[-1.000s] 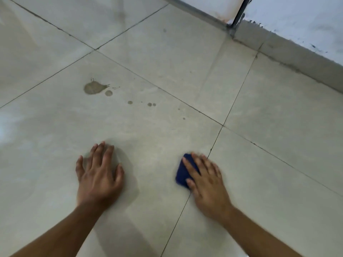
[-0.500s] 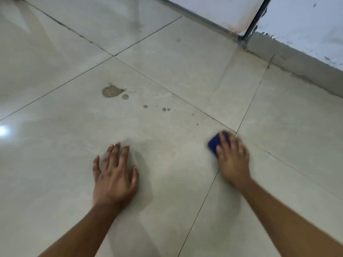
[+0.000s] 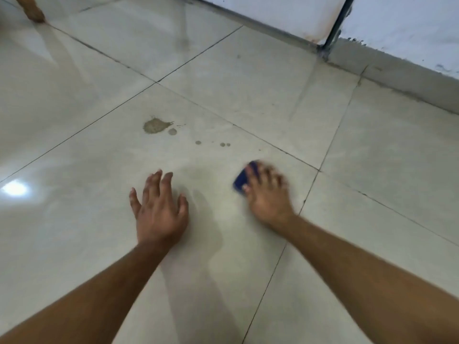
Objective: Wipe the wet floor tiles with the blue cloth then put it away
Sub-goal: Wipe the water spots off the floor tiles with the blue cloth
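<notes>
Tiled floor point(image 3: 248, 95): blue cloth point(image 3: 242, 181) under your right hand point(image 3: 267, 194), peeking at 10 o'clock, long axis 1–7; fingers flat on it. Your left hand point(image 3: 159, 209) splayed wide.

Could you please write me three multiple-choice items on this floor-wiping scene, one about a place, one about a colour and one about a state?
1. Where does the brown stain lie relative to the left hand?
A. Farther from the person, on the same tile
B. Under the palm
C. Beside the wall

2. What colour is the cloth?
A. Yellow
B. Dark blue
C. White

3. What is the left hand doing?
A. Gripping the cloth
B. Closed in a fist
C. Lying flat on the floor, fingers spread

Answers: 1 A, the stain sits beyond the fingertips, inside the same grout lines. 2 B, blue shows under the right hand. 3 C, the palm faces down and holds nothing.
</notes>
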